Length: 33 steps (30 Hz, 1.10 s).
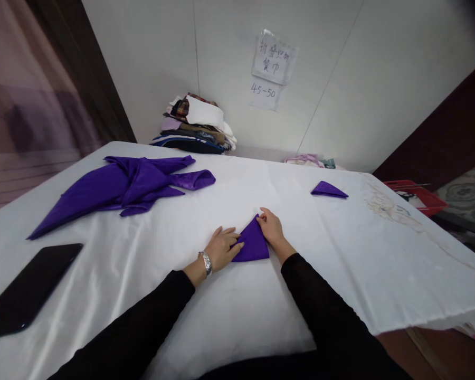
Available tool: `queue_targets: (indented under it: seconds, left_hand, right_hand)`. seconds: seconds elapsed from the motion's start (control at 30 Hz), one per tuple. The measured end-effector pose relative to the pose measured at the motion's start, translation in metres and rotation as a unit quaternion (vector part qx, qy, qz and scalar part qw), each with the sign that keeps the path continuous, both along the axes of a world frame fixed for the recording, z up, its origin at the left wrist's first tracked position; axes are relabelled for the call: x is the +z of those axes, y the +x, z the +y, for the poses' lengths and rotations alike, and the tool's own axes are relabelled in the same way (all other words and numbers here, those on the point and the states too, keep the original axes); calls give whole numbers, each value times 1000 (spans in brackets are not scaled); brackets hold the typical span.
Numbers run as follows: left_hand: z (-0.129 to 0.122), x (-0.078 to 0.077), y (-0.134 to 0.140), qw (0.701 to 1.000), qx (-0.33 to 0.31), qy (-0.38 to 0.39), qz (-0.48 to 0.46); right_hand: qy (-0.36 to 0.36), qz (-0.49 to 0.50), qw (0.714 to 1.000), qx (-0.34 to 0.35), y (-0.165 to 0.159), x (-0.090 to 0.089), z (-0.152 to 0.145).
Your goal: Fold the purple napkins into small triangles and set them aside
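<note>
A purple cloth napkin (252,244), folded to a triangle, lies on the white tablecloth (237,301) in front of me. My left hand (220,248), with a silver bracelet at the wrist, rests on its left side with fingers spread and stretched out. At the upper tip of the triangle, my right hand (269,226) pinches the cloth between thumb and fingers. Farther right stands a second folded purple napkin (328,190). To the left lies a loose heap of unfolded purple napkins (122,184).
A dark tablet-like slab (27,287) lies at the near left. Folded clothes (193,124) are stacked beyond the table's far edge, with more fabric (309,160) farther right. A red basket (415,196) stands past the right edge. Paper signs (273,58) hang on the wall.
</note>
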<state>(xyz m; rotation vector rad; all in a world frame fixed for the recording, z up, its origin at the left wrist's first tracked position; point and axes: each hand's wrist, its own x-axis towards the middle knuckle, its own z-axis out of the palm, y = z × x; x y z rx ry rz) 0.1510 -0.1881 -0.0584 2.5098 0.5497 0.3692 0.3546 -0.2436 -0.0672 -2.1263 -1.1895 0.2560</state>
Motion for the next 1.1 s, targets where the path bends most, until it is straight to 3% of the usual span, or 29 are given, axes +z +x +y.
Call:
queue_targets:
  seconds: [0.37,0.53,1.1]
  left_hand:
    - [-15,-9,-28,991,96,64,-68]
    - [-24,-10,-44,984,153,79,-52]
    - [-33,-2,-49,967,219,126,19]
  right_hand:
    - [-39,-2,999,14,6,4,4]
    - [-79,-8,997,25,11,7,8]
    - [-147,-25,988,44,21,14,22]
